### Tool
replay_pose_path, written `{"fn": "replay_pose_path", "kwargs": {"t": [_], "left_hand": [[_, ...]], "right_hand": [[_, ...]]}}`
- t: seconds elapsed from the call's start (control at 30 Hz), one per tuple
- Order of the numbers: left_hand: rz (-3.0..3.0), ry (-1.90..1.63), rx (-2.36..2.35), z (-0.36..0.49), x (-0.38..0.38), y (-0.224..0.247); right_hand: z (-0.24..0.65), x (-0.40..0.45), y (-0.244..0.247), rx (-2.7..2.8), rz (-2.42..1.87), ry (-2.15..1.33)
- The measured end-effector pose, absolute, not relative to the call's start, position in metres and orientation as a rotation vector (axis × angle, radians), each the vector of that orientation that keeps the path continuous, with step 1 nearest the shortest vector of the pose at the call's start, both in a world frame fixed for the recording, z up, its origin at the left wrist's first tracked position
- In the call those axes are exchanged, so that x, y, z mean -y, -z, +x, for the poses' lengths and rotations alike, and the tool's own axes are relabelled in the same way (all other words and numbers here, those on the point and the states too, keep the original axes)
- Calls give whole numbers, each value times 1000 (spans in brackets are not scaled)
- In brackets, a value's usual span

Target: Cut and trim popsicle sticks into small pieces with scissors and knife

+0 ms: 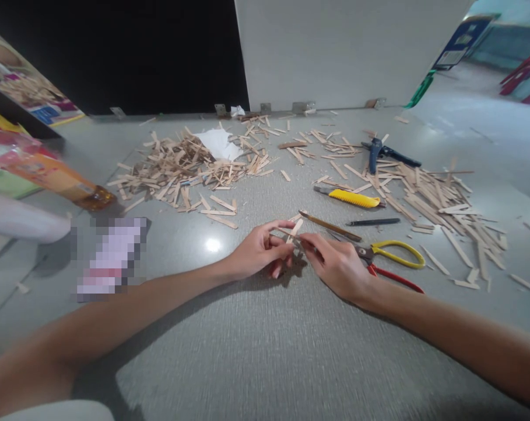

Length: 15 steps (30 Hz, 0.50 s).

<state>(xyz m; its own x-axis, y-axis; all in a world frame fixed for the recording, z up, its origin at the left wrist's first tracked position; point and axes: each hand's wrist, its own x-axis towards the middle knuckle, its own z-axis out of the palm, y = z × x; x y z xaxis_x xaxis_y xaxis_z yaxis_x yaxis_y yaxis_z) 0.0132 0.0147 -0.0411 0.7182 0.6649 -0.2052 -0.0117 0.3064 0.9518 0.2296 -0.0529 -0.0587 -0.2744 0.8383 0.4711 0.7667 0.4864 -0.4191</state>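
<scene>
Near the centre of the head view, my left hand point(265, 250) is closed on small wooden sticks point(296, 229), which cross each other between its fingers. My right hand point(340, 266) is just to the right, its fingertips pinched at the lower end of the same small sticks. Both hands hang a little above the grey surface, with a shadow beneath. Beyond my right hand lie a brown pointed tool point(330, 225), a dark slim tool point(374, 221) and a yellow cutter point(354, 197). Scissors point(398, 255) with yellow and red handles lie partly behind my right hand.
A heap of stick pieces point(172, 166) with white paper point(221, 144) lies back left. More sticks point(440, 199) and a dark blue clamp-like tool point(378, 153) are at right. A bottle point(72, 182) and a pixelated object point(113, 257) lie left; panels stand behind.
</scene>
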Motion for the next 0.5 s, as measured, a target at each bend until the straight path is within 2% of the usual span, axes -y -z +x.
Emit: {"fn": "replay_pose_path", "kwargs": {"t": [0.5], "left_hand": [[1227, -428, -500, 13, -18, 43]], "right_hand": [[228, 51, 56, 2078, -1172, -101]]}}
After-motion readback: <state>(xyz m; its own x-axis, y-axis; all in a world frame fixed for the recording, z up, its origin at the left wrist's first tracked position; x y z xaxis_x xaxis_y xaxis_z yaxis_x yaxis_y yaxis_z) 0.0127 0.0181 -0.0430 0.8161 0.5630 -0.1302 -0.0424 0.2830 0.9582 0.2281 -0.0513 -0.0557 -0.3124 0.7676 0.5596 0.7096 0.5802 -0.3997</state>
